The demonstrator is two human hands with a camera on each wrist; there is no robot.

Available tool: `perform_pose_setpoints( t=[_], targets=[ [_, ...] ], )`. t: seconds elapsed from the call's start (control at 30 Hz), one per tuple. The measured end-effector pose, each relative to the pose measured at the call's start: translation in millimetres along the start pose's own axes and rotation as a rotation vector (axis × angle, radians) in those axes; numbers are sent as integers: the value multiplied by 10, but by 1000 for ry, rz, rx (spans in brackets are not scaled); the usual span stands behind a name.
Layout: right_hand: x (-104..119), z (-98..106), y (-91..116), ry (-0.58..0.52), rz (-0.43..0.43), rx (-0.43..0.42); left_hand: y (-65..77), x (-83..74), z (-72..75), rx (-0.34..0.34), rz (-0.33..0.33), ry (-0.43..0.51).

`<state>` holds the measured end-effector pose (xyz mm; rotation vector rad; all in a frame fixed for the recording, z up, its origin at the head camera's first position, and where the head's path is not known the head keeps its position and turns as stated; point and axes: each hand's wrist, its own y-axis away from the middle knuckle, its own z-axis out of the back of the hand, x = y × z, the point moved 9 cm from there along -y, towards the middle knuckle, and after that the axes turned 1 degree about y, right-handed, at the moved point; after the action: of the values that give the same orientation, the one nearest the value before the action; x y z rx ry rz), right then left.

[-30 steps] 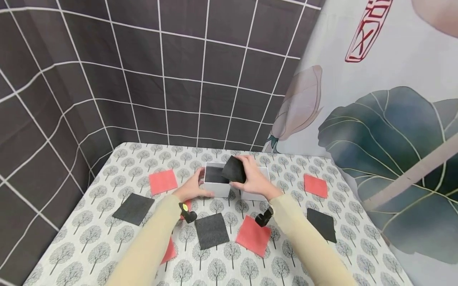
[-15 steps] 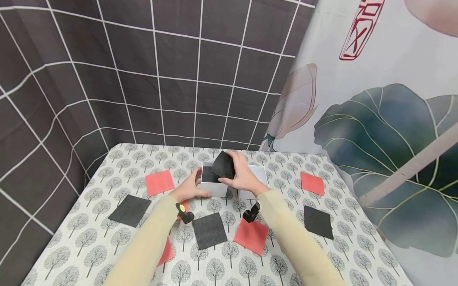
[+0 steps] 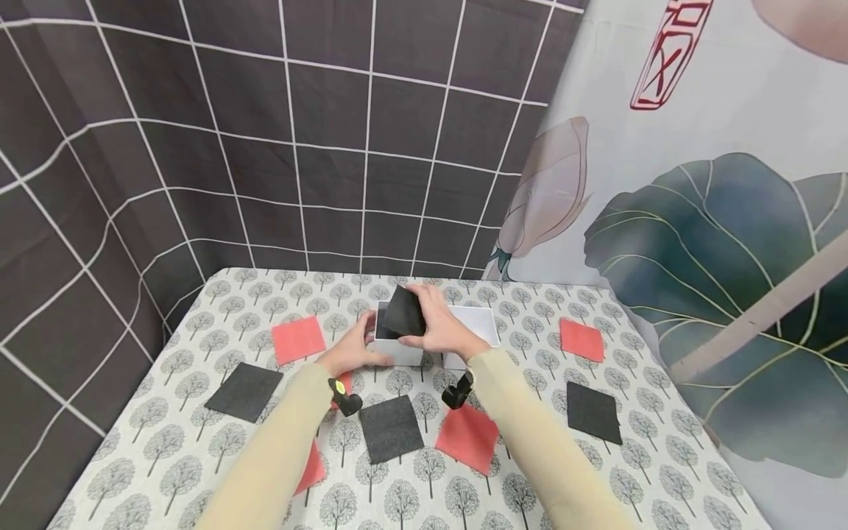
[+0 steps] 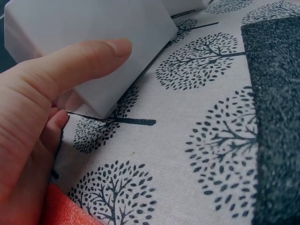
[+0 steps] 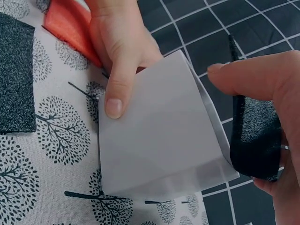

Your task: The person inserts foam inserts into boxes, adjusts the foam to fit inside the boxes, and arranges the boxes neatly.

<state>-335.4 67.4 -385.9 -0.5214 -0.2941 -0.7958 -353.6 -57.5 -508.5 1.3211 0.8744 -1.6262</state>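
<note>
In the head view, my left hand (image 3: 351, 350) grips the left side of a white open-topped box (image 3: 404, 355), thumb along its front wall and fingers round its side. A dark lining or contents shows inside the box. My right hand (image 3: 439, 327) pinches a bent black felt square (image 3: 405, 312) over the box opening. In the right wrist view, the black felt (image 5: 255, 136) hangs between thumb and fingers beside the box's rim (image 5: 208, 112). From the left wrist view, my thumb (image 4: 98, 58) lies flat against the box wall.
A second white box (image 3: 478, 318) stands just right of the first, partly behind my right hand. Red squares (image 3: 467, 439) (image 3: 298, 339) (image 3: 582, 341) and black squares (image 3: 391, 428) (image 3: 244, 391) (image 3: 593, 413) lie spread on the tree-print cloth (image 3: 338, 500). My left arm partly covers other red squares.
My right hand has moved left with the black felt, from the box's right end to over its opening. The left hand keeps its hold on the box.
</note>
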Motion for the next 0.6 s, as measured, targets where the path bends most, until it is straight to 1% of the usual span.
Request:
perform_pose_setpoints(
  t=[0.13,0.27,0.47,0.6],
  targets=[
    [-53,-69,-46,61,-22,59,-1,-2,-6,0,9,5],
    [-73,-105,-112,64,-36,108,14,-19,-7,6,21,12],
    [-47,-162,-184,65,-30,202,38,-36,-9,13,45,16],
    [-56,-204,-217,82,-41,256,29,-30,-22,31,40,24]
  ],
)
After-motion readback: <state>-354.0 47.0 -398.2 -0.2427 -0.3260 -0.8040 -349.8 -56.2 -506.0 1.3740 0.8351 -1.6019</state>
